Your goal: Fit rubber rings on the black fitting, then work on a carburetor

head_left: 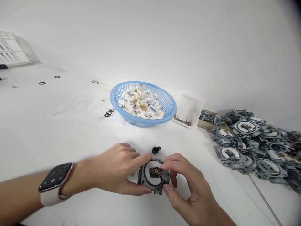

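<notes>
A grey metal carburetor body (146, 183) rests at the front of the table with its open face up. A white C-shaped float (147, 172) sits inside it, around brass jets (155, 170). My left hand (119, 169) grips the body from the left, thumb along the lower edge and index finger at the top. From the right, my right hand (188, 185) closes on it, with the index fingertip by the float's hinge and the thumb against the lower right edge. Whether a small pin is under that fingertip is hidden. Just beyond the body lies a small black fitting (155, 150).
A blue basket (114, 97) full of white floats stands behind my hands. Beside it, a clear plastic box (197, 108) holds thin metal pins. Many carburetor bodies (246, 127) are heaped at the right, near a thin rod (263, 196). Black rubber rings (107, 115) lie left.
</notes>
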The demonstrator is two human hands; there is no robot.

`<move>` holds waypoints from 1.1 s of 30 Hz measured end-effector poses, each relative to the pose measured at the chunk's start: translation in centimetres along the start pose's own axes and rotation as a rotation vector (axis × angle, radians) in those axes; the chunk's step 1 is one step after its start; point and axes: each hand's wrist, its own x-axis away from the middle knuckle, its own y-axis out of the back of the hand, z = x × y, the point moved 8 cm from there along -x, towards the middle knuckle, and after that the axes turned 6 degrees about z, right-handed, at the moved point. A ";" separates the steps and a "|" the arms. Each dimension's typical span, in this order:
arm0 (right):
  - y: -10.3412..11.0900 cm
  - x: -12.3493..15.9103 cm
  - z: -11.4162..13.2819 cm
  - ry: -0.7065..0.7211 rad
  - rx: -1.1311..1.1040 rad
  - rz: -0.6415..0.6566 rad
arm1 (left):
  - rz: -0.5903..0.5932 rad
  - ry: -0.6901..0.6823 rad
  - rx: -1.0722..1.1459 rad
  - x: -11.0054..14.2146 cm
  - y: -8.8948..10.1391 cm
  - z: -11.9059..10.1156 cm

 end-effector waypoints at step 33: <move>-0.2 0.2 -0.2 -0.002 0.050 0.028 | 0.004 -0.002 0.004 0.0 0.1 -0.1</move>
